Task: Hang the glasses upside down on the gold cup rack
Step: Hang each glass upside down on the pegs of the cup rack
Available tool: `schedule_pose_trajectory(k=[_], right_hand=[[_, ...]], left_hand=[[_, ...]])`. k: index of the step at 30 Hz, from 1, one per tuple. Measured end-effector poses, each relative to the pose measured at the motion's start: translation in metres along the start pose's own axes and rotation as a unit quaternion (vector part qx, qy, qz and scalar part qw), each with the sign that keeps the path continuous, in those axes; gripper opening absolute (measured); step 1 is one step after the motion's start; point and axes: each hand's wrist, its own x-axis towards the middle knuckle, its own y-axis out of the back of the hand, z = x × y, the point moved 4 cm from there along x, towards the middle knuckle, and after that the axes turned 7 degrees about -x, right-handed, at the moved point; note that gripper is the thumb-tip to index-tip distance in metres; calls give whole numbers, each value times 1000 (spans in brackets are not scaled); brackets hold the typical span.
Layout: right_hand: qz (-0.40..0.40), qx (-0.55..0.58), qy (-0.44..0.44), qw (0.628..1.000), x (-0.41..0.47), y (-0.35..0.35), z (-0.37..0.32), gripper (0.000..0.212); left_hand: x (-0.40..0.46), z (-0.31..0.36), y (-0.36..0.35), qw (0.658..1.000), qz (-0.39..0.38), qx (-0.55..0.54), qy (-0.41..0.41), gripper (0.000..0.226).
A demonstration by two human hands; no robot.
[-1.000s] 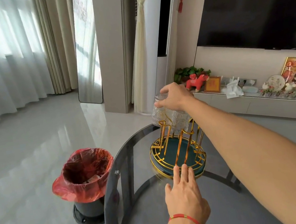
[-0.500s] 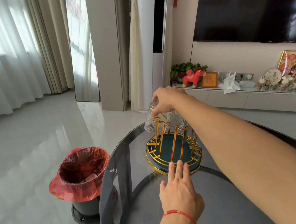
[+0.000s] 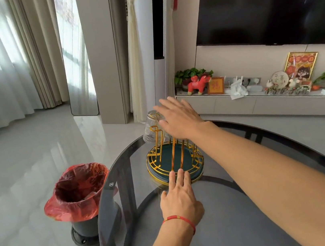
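Note:
The gold cup rack (image 3: 175, 163) with its dark green round base stands on the round dark glass table (image 3: 244, 211). A clear ribbed glass (image 3: 152, 127) hangs upside down on a gold prong at the rack's far left. My right hand (image 3: 179, 118) hovers just right of and above that glass, fingers spread, holding nothing. It hides the rack's other prongs and whatever hangs there. My left hand (image 3: 179, 199), with a red cord on the wrist, lies flat with its fingertips on the near rim of the rack's base.
A bin (image 3: 80, 198) lined with a red bag stands on the floor left of the table. Behind the table runs a low TV cabinet (image 3: 259, 102) with a red toy horse, plants and frames. Curtains hang at the left.
My right hand has let go of the glass and opened, lifting slightly right. The glass now hangs on the prong. My left hand stays at the base rim.

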Motion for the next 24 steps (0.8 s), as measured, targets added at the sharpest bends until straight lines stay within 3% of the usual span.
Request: schedule_pose_trajectory(k=[4,11,16,18,22,24], right_hand=[[-10,69,-10,998,-52,8,7,60],[37,185,-125,974,-214,9,21,48],[91,247,-198,944,-312,11,43,33],[126,265,-233,927,-339,22,59,30],[221,313,-309,871,-374,40,92,27],[227,325,-339,853,-386,40,104,27]], left_hand=[[-2,-3,3,1000,3,15,5,88],[-25,18,3,998,30,22,-46,83],[-66,74,-3,981,37,-141,-128,67],[-84,104,-14,971,6,-176,-162,64],[-113,154,-48,953,-52,-226,-193,79],[-119,172,-64,945,-73,-256,-191,92]])
